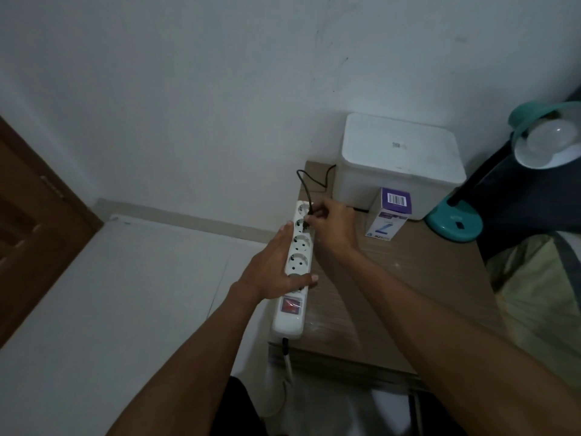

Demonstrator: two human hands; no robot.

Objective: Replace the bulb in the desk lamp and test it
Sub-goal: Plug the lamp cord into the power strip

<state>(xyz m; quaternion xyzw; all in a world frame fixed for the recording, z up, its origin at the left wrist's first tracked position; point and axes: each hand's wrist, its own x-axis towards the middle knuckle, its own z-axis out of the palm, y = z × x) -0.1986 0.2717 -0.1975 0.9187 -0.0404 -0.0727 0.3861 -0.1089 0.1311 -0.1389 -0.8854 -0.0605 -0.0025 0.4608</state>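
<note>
Here we logged a light, rigid plug (306,224), pinched in our right hand's (333,223) grip by its body; our left hand (276,265) lay flat, unclenched, steadying the slide-prone power strip (294,272).

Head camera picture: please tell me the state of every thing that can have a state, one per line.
Power strip: lying on the table edge, three sockets visibly free.
Plug: at the second socket; fully in or not, cannot tell.
Left hand: flat, pressing the strip.
Right hand: pinching the plug.
Lamp: standing, unlit.
Bulb: in the shade, dark.
Bulb box: upright.
</note>
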